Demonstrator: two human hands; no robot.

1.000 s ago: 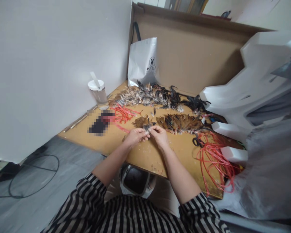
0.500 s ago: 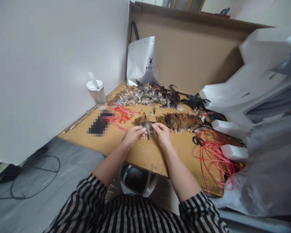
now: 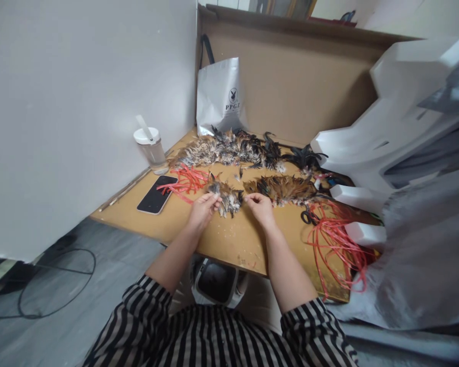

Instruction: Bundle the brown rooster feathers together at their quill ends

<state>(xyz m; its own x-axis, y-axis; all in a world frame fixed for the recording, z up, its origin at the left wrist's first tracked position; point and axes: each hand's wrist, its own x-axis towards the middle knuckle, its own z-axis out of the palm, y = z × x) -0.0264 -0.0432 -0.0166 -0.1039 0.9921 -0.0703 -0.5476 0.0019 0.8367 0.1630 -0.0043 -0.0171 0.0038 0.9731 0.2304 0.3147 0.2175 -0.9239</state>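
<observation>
My left hand (image 3: 204, 209) pinches the left part of a small bunch of brown, grey and black feathers (image 3: 230, 200), just above the table. My right hand (image 3: 260, 208) is to the right of this bunch, a small gap away. Its thumb and forefinger are pressed together; anything between them is too small to make out. Beyond the right hand lies a row of brown feathers (image 3: 281, 188). A longer pile of mixed feathers (image 3: 229, 149) stretches along the back. Black scissor-like handles (image 3: 309, 217) show beside the brown row.
Red plastic strips (image 3: 189, 179) partly cover a phone (image 3: 156, 196) at left. More red strips (image 3: 332, 244) hang over the right table edge. A lidded cup (image 3: 153, 150), silver bag (image 3: 217, 97) and white foam pieces (image 3: 348, 140) surround the table (image 3: 245, 244). Below is a bin (image 3: 216, 281).
My hands have moved apart, the left one leftward with the feather bunch. The right hand has come away from the bunch, and more of its feathers show between the hands.
</observation>
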